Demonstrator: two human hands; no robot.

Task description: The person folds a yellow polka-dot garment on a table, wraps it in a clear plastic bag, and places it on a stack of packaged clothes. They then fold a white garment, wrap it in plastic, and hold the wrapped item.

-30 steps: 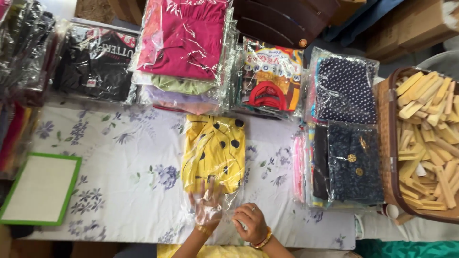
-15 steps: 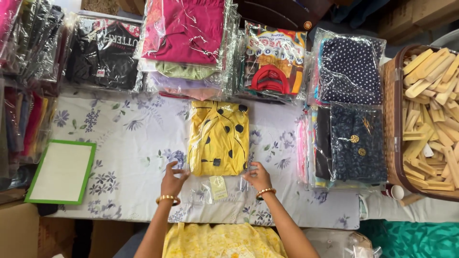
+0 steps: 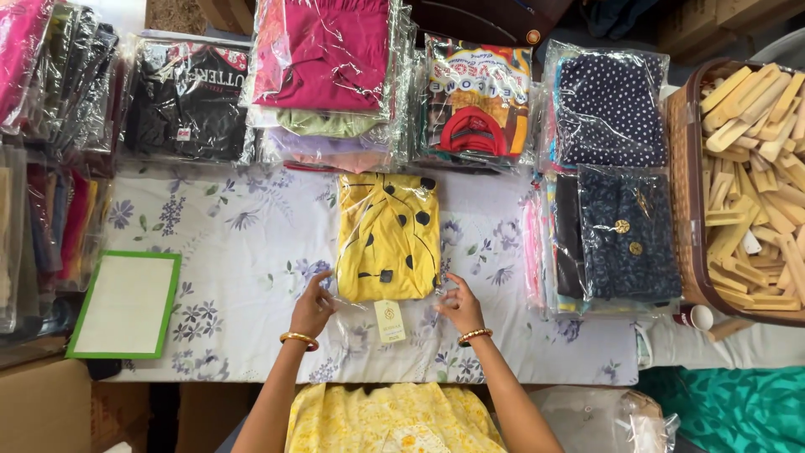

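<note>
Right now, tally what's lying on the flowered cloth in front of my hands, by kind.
Yellow spotted garment in clear bag: 1
Paper tag: 1
Green-framed board: 1
Total: 3
The left hand and right hand each touch the bag's open end.

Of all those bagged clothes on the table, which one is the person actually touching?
The yellow garment with black spots, lying alone mid-table in its clear bag. The left hand and right hand touch the bag's near end; every other packet sits stacked along the edges, untouched.

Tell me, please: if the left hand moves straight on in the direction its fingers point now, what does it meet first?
The left hand points up and right, already at the clear bag's corner. It would likely meet the folded yellow garment inside that clear bag first.
</note>
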